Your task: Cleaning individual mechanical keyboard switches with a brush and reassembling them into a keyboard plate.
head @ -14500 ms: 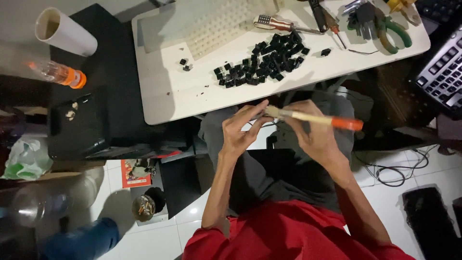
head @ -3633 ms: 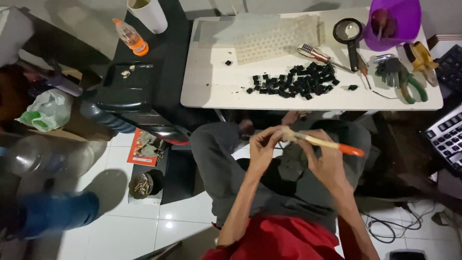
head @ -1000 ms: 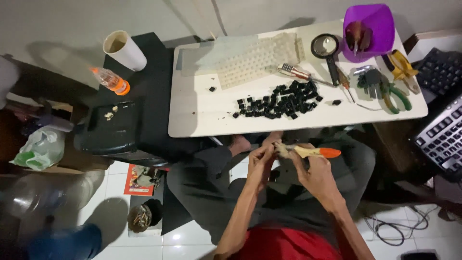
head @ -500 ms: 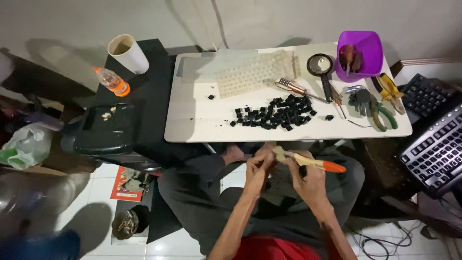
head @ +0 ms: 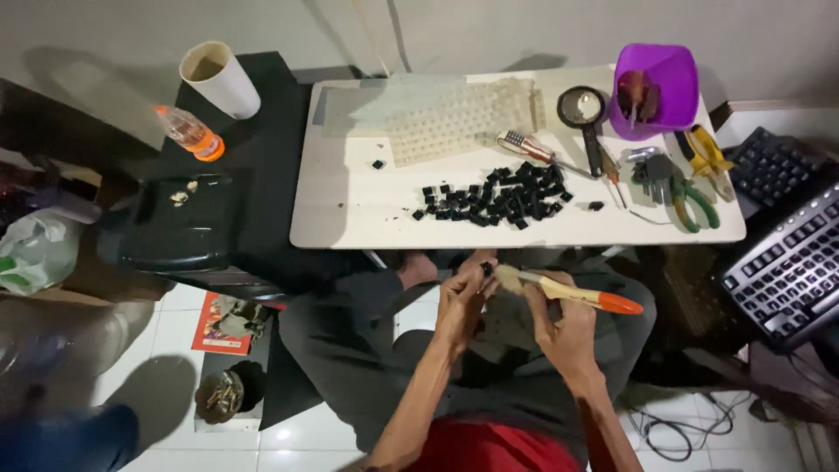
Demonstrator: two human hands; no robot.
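Observation:
My right hand grips a paintbrush with a pale wooden handle and an orange end; its bristles point left. My left hand pinches a small black keycap right at the bristles, above my lap. Both hands sit just below the front edge of a small white table. On that table lie a pile of black keycaps and a translucent keyboard membrane.
A magnifying glass, a purple bowl, pliers and screwdrivers crowd the table's right side. Two keyboards lie at the right. A paper cup and an orange bottle stand on black furniture at the left.
The camera has tilted up, so the table and wall sit lower in view. Both hands stay together at my lap with the brush against the keycap.

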